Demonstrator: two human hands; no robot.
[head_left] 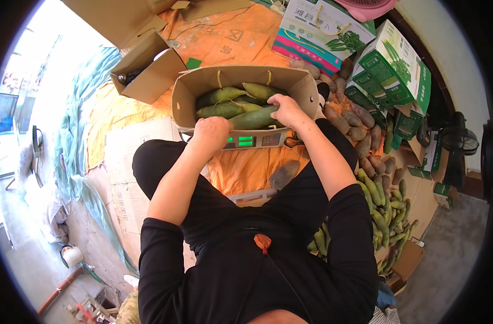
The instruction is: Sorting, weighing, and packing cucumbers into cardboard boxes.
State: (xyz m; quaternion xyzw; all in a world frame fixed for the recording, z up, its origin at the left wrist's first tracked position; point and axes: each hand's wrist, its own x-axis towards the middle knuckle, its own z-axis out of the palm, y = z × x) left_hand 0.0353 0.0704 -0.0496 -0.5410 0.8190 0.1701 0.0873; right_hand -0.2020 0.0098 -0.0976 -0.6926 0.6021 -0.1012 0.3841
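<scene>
An open cardboard carton [184,105] sits on a scale with a lit green display [246,141] in front of my knees. Inside lie several long green radishes [219,97], side by side. Along the carton's near side, one large green radish [254,117] lies between my hands. My right hand [285,112] is closed around its right end, thumb and fingers bent over it. At its left end, my left hand [211,132] is curled closed by the carton's near rim; its fingertips are partly hidden.
A smaller open box [149,70] stands at the far left. Reddish-brown radishes [360,132] and a heap of green ones [387,210] lie on the right. Green-and-white printed boxes [389,62] and a small fan [458,140] stand beyond. One brownish radish [284,174] lies between my legs.
</scene>
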